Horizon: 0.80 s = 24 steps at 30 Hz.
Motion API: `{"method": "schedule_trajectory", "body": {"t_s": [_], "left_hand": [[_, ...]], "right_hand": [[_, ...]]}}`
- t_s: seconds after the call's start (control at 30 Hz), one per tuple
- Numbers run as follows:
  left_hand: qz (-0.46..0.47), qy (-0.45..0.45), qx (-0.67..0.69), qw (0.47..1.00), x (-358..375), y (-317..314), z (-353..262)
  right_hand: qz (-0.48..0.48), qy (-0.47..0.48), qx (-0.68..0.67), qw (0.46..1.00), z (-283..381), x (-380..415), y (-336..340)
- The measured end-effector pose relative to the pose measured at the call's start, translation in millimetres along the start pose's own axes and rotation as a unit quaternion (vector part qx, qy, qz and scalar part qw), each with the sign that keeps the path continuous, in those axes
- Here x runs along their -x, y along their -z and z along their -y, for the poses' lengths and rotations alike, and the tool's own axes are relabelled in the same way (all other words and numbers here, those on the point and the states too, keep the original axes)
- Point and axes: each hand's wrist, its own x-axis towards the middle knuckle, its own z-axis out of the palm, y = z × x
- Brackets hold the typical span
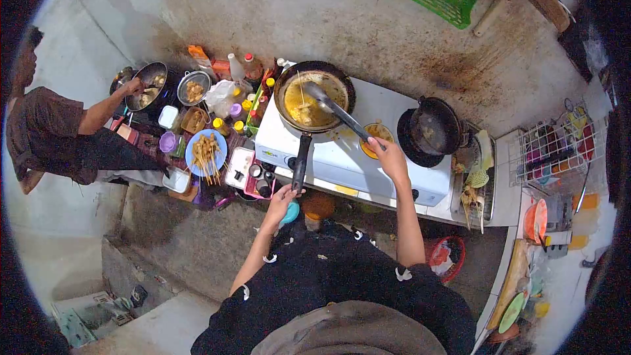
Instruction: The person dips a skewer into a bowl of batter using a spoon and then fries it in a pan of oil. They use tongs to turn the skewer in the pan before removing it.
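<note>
My left hand (282, 202) is closed round the end of the black handle of a frying pan (304, 158), which stands on the left burner of the white stove (355, 163). Yellow liquid and a piece of food on a stick (302, 113) are in the pan. Black-tipped tongs (345, 117) are held in my right hand (388, 156), their tips inside the pan near the stick. Just beyond my right hand, a small orange-rimmed bowl (379, 133) sits on the stove top.
A black pot (435, 126) stands on the right burner. At the left, another person (56, 125) holds a small pan (146, 85). Skewers lie on a blue plate (206, 153) among bottles and tubs. A wire rack (552, 148) is at the right.
</note>
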Motion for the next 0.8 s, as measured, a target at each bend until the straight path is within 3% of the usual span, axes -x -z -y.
{"method": "schedule_trajectory", "body": {"t_s": [0.1, 0.2, 0.27, 0.37, 0.5, 0.57, 0.67, 0.8], "left_hand": [[0.013, -0.012, -0.016, 1.000, -4.3, 3.8, 4.8], [0.023, -0.016, -0.029, 0.999, -6.9, 5.6, 7.5], [0.021, -0.011, -0.025, 0.999, -7.4, 5.8, 10.8], [0.025, -0.015, -0.017, 0.999, -8.3, 6.6, 10.7], [0.024, -0.017, -0.022, 0.999, -5.7, 4.9, 6.6], [0.033, -0.012, -0.012, 0.999, -4.8, 4.1, 2.9], [0.016, 0.001, -0.011, 1.000, 0.5, -0.6, -7.5], [0.015, -0.005, -0.009, 1.000, -0.4, 0.6, -1.2]], "right_hand": [[-0.011, -0.002, 0.050, 0.999, 2.2, 0.9, 2.2], [0.041, 0.005, -0.015, 0.999, 5.8, 2.0, 4.3], [-0.061, 0.016, 0.026, 0.998, -6.0, -3.7, -7.3], [0.005, 0.006, 0.026, 1.000, -4.7, -5.6, -1.6], [-0.011, 0.007, -0.023, 1.000, 2.8, -0.2, 2.7], [-0.022, -0.011, 0.080, 0.996, 13.3, 3.5, 11.1], [-0.010, 0.024, 0.033, 0.999, 2.5, 0.5, 8.9], [-0.028, -0.005, 0.032, 0.999, 8.6, 5.1, 9.6]]}}
